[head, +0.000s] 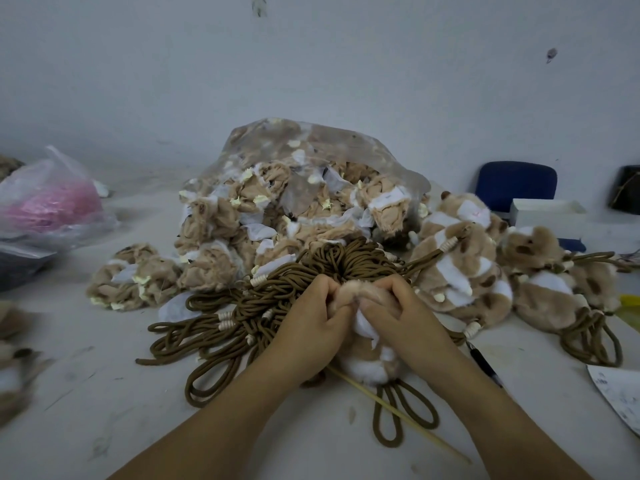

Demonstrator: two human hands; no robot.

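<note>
A tan and white plush toy (363, 362) lies on the table in front of me, with brown cord loops (405, 417) trailing from its near end. My left hand (311, 323) and my right hand (398, 313) both grip its far end, fingers curled into the fabric and pressed close together. A thin pale stick (408, 424) runs from under the toy toward the near right. Most of the toy's top is hidden by my fingers.
A heap of brown cords (242, 323) with pale beads lies left of my hands. Behind it sits a clear bag of inside-out plush skins (294, 202); finished plush toys (485, 271) pile at right. A pink-filled plastic bag (52, 202), a black pen (483, 365) and a blue chair (516, 181) are also here.
</note>
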